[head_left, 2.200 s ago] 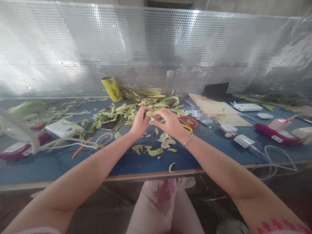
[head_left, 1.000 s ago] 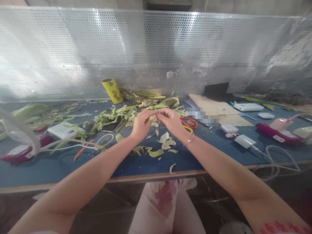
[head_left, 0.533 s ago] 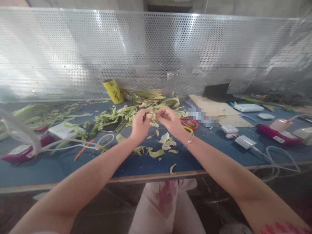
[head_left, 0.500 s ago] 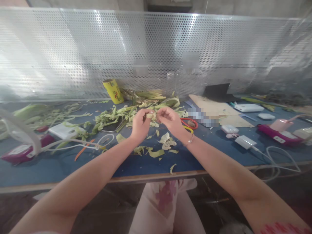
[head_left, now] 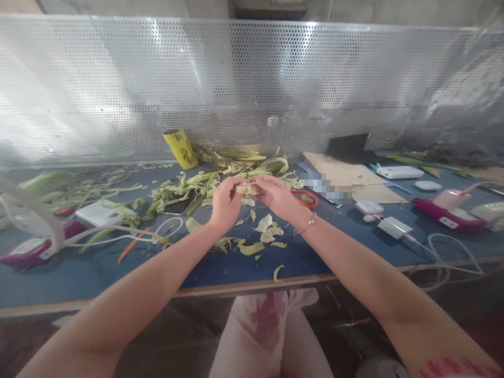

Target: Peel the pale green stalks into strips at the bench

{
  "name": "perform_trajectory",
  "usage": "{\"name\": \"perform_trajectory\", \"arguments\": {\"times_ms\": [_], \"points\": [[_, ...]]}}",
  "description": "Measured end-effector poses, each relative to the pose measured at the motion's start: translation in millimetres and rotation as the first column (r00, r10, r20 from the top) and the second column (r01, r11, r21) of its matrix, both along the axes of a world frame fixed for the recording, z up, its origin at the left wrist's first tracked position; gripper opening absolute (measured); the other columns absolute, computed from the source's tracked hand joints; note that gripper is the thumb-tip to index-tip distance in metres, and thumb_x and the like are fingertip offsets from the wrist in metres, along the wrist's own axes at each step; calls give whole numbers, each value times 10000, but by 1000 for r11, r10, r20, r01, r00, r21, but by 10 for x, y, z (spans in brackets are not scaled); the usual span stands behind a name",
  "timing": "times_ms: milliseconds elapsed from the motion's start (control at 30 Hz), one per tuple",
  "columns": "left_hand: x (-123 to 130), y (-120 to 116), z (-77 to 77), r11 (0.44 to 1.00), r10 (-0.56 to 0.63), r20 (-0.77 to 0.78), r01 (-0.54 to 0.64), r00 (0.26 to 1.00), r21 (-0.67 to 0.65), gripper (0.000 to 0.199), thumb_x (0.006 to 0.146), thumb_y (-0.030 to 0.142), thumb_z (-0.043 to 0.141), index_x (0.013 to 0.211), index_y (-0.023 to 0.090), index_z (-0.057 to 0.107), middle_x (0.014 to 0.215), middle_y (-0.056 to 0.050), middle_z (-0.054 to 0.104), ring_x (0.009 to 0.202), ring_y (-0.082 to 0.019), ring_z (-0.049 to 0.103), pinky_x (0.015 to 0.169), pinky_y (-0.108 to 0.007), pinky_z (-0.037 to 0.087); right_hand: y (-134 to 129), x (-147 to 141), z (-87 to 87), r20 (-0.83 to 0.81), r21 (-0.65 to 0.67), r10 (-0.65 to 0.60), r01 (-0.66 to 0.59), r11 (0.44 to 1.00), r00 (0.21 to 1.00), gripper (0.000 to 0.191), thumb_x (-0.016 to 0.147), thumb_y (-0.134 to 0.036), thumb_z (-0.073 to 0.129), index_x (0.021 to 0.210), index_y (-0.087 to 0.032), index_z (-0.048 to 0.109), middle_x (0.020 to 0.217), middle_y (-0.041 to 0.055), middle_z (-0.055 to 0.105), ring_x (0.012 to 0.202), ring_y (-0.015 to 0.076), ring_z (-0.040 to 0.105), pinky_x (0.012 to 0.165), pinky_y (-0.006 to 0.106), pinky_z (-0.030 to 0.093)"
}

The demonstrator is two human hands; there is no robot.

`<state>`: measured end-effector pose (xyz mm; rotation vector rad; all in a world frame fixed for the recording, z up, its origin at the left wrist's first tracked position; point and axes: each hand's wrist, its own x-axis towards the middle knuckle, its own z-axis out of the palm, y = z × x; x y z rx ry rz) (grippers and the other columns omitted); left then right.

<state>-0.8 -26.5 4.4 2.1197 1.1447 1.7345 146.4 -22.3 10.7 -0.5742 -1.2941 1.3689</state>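
the yellow tube (head_left: pixel 181 149) at upper left of centre carries dark and red printing, too blurred to read. the right strip (head_left: pixel 449 215), magenta, has a white label with small dark marks, also unreadable; the left strip (head_left: pixel 29 251) shows a pale patch. part of the blue packet (head_left: pixel 328 193), right of centre, is pixelated.

green stalks and leaves (head_left: pixel 173 194) heap up behind and beside the hands, partly over the dark phone (head_left: pixel 181 203). pale peelings (head_left: pixel 252 248) lie on the blue table (head_left: pixel 232 270) between the forearms, toward its near edge. just beyond the right wrist is a red loop (head_left: pixel 311 198), partly hidden by that hand. cardboard (head_left: pixel 338 170), a white charger (head_left: pixel 395 228) and a white case (head_left: pixel 369 208) sit at the right; a white box (head_left: pixel 100 212) and an orange strip (head_left: pixel 134 245) are at the left.

both forearms reach in from the lower corners and meet near the centre. the left hand (head_left: pixel 227 202) grips the pale piece (head_left: pixel 246 189) between thumb and fingers. the right hand (head_left: pixel 279 199) curls in at its right side, fingers arched; whether it pinches the piece, i cannot tell.
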Motion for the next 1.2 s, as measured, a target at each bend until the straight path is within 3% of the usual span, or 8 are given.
{"name": "perform_trajectory", "arguments": {"times_ms": [200,267,400,500,700,867,1067,1200], "points": [[3,8,-4,1000,0,-8,0,1000,-16,121,809,189,488,841,180,605,838,-31,658,764,-132,585,689,-252,460,-12,5,-9,254,309,-296,212,927,921,155,750,-340,610,793,-192,622,709,2,599,657,119,554,666,294,491],[7,13,-16,1000,0,-13,-1,1000,-16,122,816,211,490,841,183,606,830,-31,653,770,-134,583,693,-255,460,-19,7,-13,291,463,-439,277,842,850,137,776,-322,580,771,-188,612,743,17,601,688,131,560,674,302,485],[12,29,-42,999,-19,9,19,1000,-47,153,835,278,482,861,185,600,830,-36,643,752,-133,575,666,-251,458,-56,27,-7,252,756,-643,268,598,723,129,831,-268,518,761,-186,590,763,30,585,748,146,549,712,307,465],[16,28,-42,997,-33,27,35,999,-63,163,837,302,479,861,187,592,819,-37,635,741,-134,572,656,-251,454,-84,48,-1,235,824,-704,247,510,670,125,860,-253,487,800,-198,581,782,27,586,760,148,542,739,309,452],[19,27,-29,995,-58,4,58,998,-81,123,802,288,525,832,192,595,774,-31,625,749,-146,564,667,-261,442,-100,76,17,244,848,-713,213,486,658,117,872,-266,489,816,-228,584,834,38,614,858,182,551,829,359,435],[8,65,-56,989,-82,25,85,996,-122,124,777,283,550,840,190,603,752,-20,620,692,-134,550,629,-250,430,-85,67,3,240,832,-680,213,511,693,146,879,-254,465,835,-231,602,853,42,631,848,175,574,810,351,467],[19,89,-75,981,-95,67,105,993,-166,130,769,210,517,872,186,592,769,-9,620,627,-110,530,601,-244,433,-71,15,-57,255,736,-637,281,616,728,147,836,-234,512,949,-214,604,926,55,650,834,163,617,773,329,519],[47,89,-59,966,-100,175,138,979,-220,126,771,188,500,874,184,573,705,9,590,570,-92,511,559,-232,425,-68,23,-74,257,770,-640,246,589,724,206,832,-166,466,964,-220,615,959,49,668,889,163,626,811,337,523]]}}
